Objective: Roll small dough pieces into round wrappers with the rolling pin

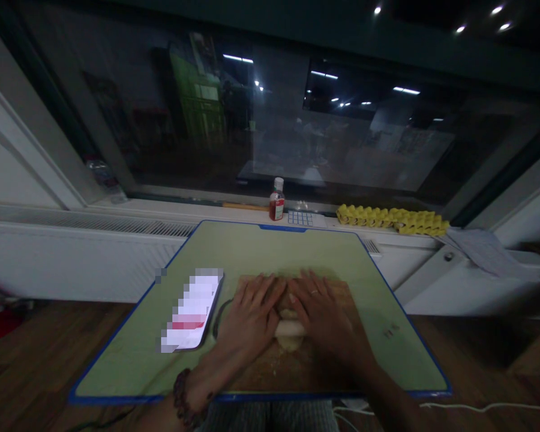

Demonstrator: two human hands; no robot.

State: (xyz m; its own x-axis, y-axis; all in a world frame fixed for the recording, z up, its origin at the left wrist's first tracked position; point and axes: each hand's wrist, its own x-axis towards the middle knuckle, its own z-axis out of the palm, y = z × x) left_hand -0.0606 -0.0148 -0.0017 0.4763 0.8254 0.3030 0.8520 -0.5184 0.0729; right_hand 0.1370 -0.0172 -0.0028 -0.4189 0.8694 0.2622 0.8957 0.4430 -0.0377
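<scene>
Blue-edged tabletop (238,247), wider than wooden board (267,373)

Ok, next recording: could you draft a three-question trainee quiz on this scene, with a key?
1. Multiple choice: the left hand and the right hand are both over which thing?
A) the bottle
B) the board
C) the windowsill
2. True or false: the bracelet is worn on the left wrist.
3. Fill in: from the person's side, the phone lies to the ____ of the board.

Key: 1. B; 2. true; 3. left.
</scene>
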